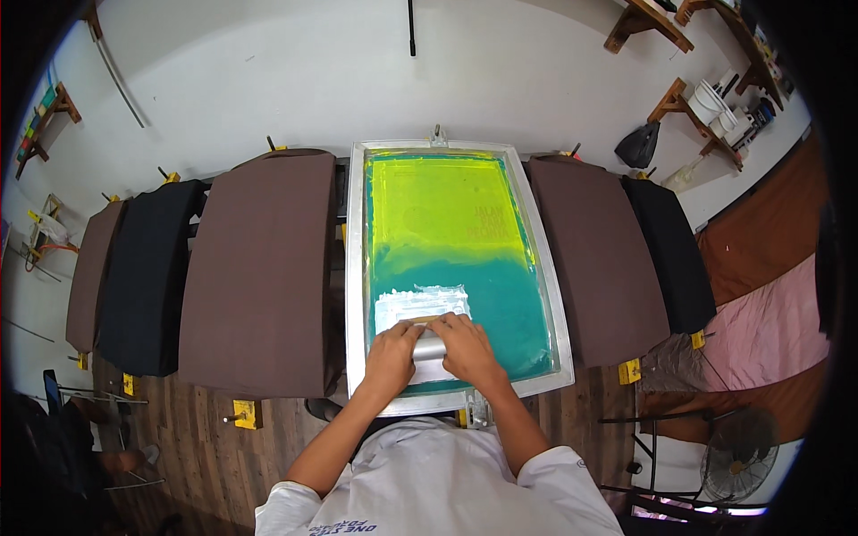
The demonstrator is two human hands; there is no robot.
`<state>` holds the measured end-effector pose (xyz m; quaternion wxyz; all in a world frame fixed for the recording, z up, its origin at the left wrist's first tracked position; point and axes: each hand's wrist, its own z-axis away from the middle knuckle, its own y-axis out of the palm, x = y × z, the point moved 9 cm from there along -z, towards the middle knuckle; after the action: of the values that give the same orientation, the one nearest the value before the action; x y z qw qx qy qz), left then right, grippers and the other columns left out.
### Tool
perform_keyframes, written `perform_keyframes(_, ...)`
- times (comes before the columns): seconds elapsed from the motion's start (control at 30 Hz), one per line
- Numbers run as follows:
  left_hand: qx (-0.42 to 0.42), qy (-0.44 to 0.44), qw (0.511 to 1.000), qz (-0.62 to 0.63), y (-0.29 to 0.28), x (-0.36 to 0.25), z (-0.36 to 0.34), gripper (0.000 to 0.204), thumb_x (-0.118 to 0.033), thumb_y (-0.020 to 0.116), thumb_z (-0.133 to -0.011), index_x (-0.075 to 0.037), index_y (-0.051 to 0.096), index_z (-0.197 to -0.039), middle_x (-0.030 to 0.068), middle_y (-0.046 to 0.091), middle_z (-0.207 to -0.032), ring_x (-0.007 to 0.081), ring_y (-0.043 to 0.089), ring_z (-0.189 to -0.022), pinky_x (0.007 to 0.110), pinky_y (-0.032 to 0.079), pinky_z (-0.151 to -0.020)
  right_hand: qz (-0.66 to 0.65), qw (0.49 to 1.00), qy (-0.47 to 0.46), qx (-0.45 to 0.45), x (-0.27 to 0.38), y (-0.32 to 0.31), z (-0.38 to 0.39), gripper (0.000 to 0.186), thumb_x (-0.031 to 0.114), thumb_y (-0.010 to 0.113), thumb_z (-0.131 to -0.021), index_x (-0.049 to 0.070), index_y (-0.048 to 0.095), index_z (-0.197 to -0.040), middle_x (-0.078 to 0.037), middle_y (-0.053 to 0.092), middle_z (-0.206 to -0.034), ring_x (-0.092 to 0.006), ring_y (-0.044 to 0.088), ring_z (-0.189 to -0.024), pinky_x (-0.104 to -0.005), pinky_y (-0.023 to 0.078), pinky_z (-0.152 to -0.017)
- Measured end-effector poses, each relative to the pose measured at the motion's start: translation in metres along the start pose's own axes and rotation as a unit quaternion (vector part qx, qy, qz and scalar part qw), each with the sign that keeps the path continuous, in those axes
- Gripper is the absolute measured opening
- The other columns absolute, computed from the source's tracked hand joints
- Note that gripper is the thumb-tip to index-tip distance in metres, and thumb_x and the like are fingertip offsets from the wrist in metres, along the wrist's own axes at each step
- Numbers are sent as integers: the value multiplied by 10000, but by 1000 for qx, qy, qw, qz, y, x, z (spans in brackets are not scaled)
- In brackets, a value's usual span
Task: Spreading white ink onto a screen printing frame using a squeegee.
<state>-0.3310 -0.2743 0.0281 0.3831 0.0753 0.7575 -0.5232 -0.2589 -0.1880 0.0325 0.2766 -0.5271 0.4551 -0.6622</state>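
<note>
Our left hand and right hand clasp one smooth metal squeegee on one metal-framed screen. We count five fabric-covered boards.

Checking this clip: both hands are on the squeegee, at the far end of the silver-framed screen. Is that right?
Not quite: the head view shows the squeegee at the near end of the silver-framed screen, closest to the person. The left hand and right hand are indeed both on it.
</note>
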Motion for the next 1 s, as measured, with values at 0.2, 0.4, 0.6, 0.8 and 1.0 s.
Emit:
perform_keyframes(0.2,64,13,996,-63,16,-33,74,590,76,603,-699,-6,558,-1282,220,557,-1289,372,571,-1137,434,430,-979,-6,999,15,28,17,22,70,564,-58,649,-635,91,586,-1175,-129,525,-1286,-331,505,-1166,-461,436,-879)
perform_keyframes(0.4,123,-20,992,-7,8,-28,56,551,70,657,-634,15,621,-1181,222,637,-1122,384,632,-988,448,485,-878,1,994,30,101,19,4,54,499,-30,624,-674,112,618,-1152,-81,613,-1112,-284,556,-1103,-452,405,-871)
perform_keyframes(0.6,36,10,999,-1,5,-2,-43,349,72,600,-705,-19,682,-1033,212,672,-945,376,661,-880,457,524,-802,15,998,33,43,-27,-20,-32,425,-30,612,-679,102,662,-1080,-136,650,-1050,-359,594,-1039,-476,484,-838)
perform_keyframes(0.8,98,-5,994,-37,23,-3,-43,384,85,602,-701,-30,699,-1055,197,686,-969,378,668,-878,444,536,-802,-18,1000,12,15,-41,-9,-21,383,-17,630,-702,94,648,-1069,-173,634,-994,-379,594,-984,-506,492,-809)
perform_keyframes(1.0,113,11,993,-19,32,-30,30,456,74,610,-685,-4,636,-1133,187,658,-1103,352,631,-1010,439,481,-894,-53,998,28,15,-10,-2,53,543,-57,600,-604,50,628,-1136,-154,633,-1047,-379,565,-1002,-447,470,-887)
